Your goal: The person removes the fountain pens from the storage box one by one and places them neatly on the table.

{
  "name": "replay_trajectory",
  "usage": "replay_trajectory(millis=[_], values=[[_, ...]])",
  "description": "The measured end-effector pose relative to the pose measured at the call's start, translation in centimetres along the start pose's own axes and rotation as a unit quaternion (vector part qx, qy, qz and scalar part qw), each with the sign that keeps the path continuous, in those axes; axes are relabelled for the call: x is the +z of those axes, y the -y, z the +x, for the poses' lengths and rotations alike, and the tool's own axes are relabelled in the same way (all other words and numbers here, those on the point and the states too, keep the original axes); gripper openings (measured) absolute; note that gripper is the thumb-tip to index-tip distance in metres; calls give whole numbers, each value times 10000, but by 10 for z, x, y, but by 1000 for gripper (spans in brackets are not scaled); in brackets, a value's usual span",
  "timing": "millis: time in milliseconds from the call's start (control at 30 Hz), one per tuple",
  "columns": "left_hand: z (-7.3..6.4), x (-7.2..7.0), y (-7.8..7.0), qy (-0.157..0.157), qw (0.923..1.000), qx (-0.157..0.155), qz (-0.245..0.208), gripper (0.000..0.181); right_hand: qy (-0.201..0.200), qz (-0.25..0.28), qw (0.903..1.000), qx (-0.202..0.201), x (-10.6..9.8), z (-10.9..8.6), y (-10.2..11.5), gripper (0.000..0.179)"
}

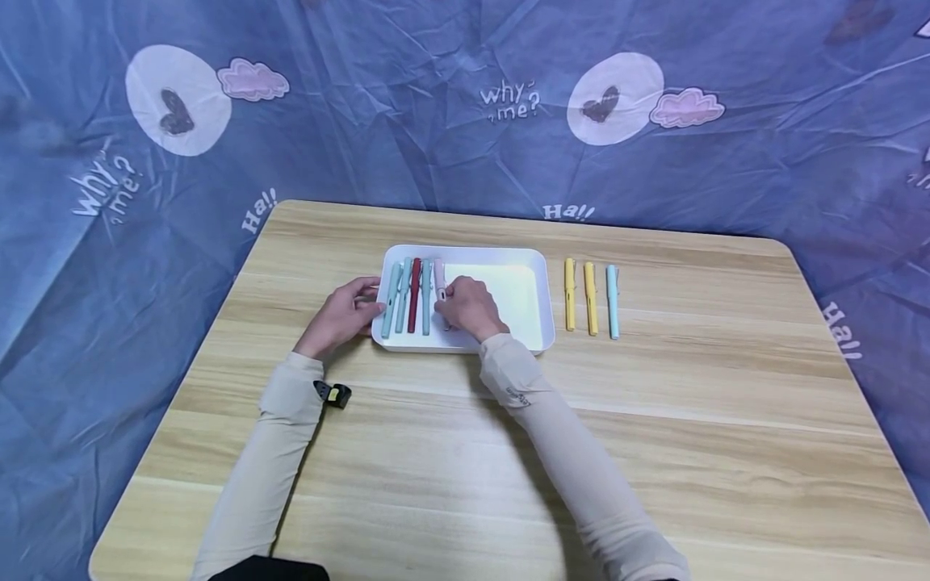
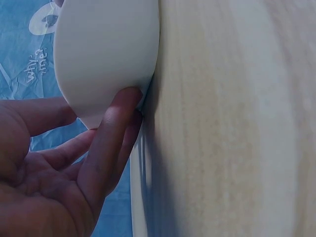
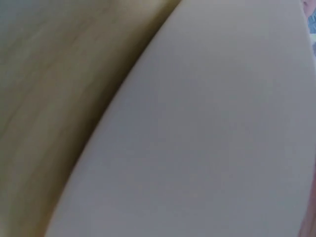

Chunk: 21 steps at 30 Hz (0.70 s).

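Observation:
A white tray (image 1: 501,257) lies on the table, its outer wall (image 2: 108,49) close up in the left wrist view. My left hand (image 1: 343,316) holds the tray's left end, the thumb at the rim and fingertips (image 2: 129,96) against the outer wall. Over the tray, my right hand (image 1: 468,307) pinches a light purple pen (image 1: 439,270), whose lower part the fingers partly hide. Left of that pen, a red pen (image 1: 414,298) and several blue-green pens (image 1: 426,303) lie side by side in the tray. The right wrist view is mostly filled by the tray wall (image 3: 197,118).
To the right of the tray, two yellow pens (image 1: 570,298) and a light blue pen (image 1: 613,303) lie on the wooden table (image 1: 690,363). A blue printed cloth (image 1: 436,121) hangs behind the table's far edge.

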<state>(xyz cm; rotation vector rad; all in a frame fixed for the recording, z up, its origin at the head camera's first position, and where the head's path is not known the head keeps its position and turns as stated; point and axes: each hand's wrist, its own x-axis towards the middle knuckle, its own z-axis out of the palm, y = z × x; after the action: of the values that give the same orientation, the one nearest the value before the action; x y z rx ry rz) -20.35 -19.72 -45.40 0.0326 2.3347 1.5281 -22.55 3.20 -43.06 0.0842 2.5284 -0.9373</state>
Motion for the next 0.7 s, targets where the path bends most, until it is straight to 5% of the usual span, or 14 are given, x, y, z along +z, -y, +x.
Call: replay_trajectory(millis=[167, 700], values=[[0, 0, 0, 10, 10000, 6, -5, 58, -35, 333, 9994, -56, -4, -5, -5, 11], [-1, 0, 1, 22, 10000, 27, 2, 57, -192, 1007, 9944, -246, -24, -17, -7, 22]])
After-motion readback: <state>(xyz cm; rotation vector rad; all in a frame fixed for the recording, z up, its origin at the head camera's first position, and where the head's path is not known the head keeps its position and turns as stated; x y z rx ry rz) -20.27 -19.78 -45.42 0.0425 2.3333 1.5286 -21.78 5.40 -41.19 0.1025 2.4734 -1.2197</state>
